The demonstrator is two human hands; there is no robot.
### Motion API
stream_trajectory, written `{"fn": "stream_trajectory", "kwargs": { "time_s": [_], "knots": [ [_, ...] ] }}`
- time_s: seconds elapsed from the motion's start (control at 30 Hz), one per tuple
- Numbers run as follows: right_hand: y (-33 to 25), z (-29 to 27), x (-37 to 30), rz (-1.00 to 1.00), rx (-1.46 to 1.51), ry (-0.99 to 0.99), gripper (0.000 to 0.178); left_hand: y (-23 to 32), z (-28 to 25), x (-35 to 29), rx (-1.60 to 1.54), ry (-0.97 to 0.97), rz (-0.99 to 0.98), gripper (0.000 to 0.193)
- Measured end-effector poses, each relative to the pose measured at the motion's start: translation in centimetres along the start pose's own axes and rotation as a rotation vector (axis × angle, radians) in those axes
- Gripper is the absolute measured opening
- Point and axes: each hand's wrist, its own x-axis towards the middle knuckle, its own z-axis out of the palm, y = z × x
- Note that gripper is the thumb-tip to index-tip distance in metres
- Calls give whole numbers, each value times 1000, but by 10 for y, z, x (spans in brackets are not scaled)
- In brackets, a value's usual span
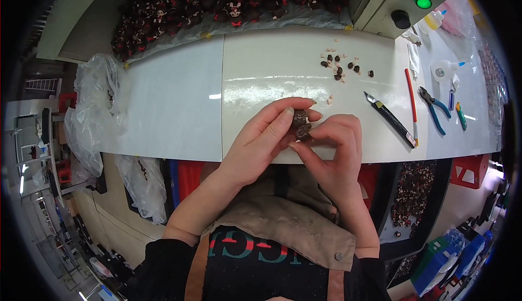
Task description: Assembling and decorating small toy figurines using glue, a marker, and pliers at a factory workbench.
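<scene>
Both hands meet over the front edge of a white worktable (261, 83). My left hand (266, 138) and my right hand (334, 143) pinch a small dark brown figure piece (300, 125) between their fingertips. The piece is partly hidden by the fingers. A cluster of small brown and cream bits (340, 66) lies on the table beyond the hands, and one cream bit (329, 100) lies just past the fingertips.
A black utility knife (390, 119), a red rod (411, 99), blue-handled pliers (433, 107) and a glue bottle (433, 21) lie at the right. Many dark figures (217, 5) fill the table's back. Plastic bags (95, 105) hang at left. A grey box with coloured buttons (413, 2) stands back right.
</scene>
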Motion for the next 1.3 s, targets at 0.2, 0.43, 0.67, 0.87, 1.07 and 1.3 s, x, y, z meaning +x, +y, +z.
{"fn": "stream_trajectory", "kwargs": {
  "time_s": [0.2,0.43,0.67,0.87,1.07,1.3],
  "knots": [
    [-2,2,1,-29,-24,70,38,-4,-2,-2,97,24,48,33],
    [-4,3,2,-9,-18,89,37,-8,-5,-2,71,-10,124,37],
    [-3,6,1,-33,-45,68,38,-9,-7,-5,68,-39,110,36],
    [-8,2,5,-43,-35,72,37,-3,-1,-6,123,-26,124,35],
    [-6,3,3,-33,8,66,33,5,5,-6,5,13,30,32],
    [-6,3,3,-55,-25,58,31,6,3,-4,-65,-3,-2,28]
  ]
}}
